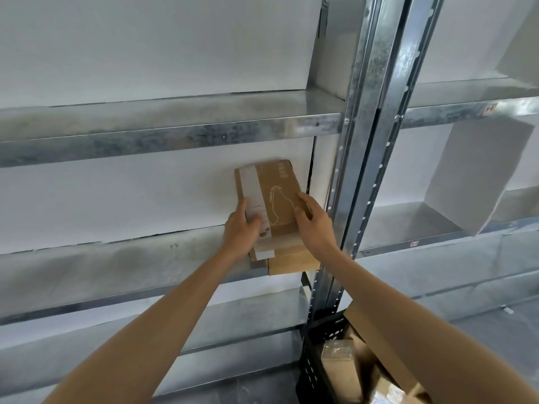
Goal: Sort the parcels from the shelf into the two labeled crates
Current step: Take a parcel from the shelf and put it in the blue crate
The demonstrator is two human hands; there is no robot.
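Item: brown cardboard parcel [274,196], flat and oblong, tilted up on end against the white back wall [116,196], its lower end on a second brown parcel [291,259] that lies flat on the middle shelf [116,266] of a galvanised metal rack; the flat parcel overhangs the shelf's front lip, just left of the rack's upright post [364,170]. Markings on the upper parcel: a pale paper label strip down its left side, a white outline drawing at centre, small print near the top, not legible. Left hand [240,231]: at the parcel's left edge, over the label, fingers [253,223] closed against the face and thumb up along the edge, clamped on the parcel. Right hand [313,223]: at the parcel's right edge, fingers [304,201] spread over the face and side, pressed on the parcel. Both forearms bare, reaching up from the lower frame. Container: dark perforated crate [320,345] at lower right, below the shelf and beside the post, partly hidden by the right forearm; contents several brown cardboard parcels [341,371], one with clear tape across it; count cannot be told; no label on the crate can be made out. Adjoining bay to the right: white boxes [478,173] on its shelves, one leaning.
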